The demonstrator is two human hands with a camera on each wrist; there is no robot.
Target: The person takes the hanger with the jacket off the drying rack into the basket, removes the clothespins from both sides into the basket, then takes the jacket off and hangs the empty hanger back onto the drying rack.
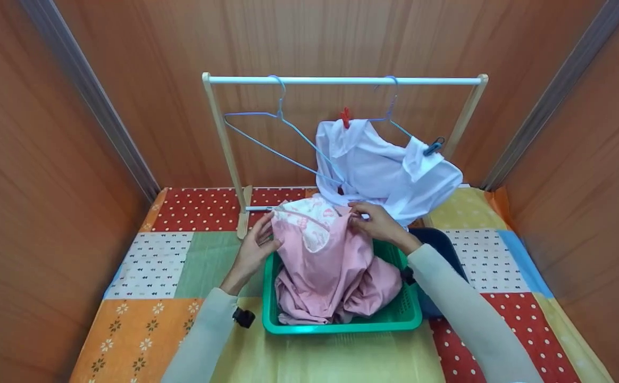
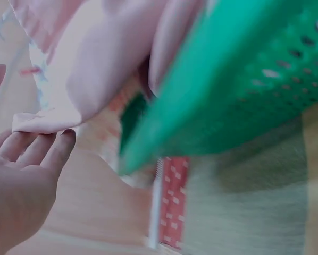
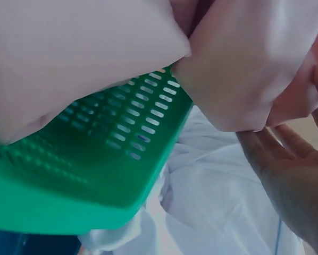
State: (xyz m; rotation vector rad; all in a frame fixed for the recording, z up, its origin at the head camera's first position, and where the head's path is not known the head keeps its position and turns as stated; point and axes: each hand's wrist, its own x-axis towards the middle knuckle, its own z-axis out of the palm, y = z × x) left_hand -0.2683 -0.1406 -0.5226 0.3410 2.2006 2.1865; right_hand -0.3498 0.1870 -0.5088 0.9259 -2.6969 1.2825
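Observation:
A pink garment (image 1: 323,271) lies bunched in a green basket (image 1: 341,327), its upper end raised toward the rack and a white printed panel (image 1: 315,234) showing at its neck. My left hand (image 1: 253,250) touches the garment's left upper edge. In the left wrist view its fingers (image 2: 42,151) lie fairly straight under a fold, the thumb standing apart. The right hand (image 1: 378,223) pinches the right upper edge. In the right wrist view, cloth runs between that thumb and fingers (image 3: 286,143).
Behind stands a rack with a white rail (image 1: 341,81). A bare blue hanger (image 1: 280,114) hangs on its left; on its right, another carries a white garment (image 1: 384,165) with a red clip (image 1: 345,117) and a dark clip (image 1: 434,146). A dark blue basket (image 1: 442,250) sits right of the green one.

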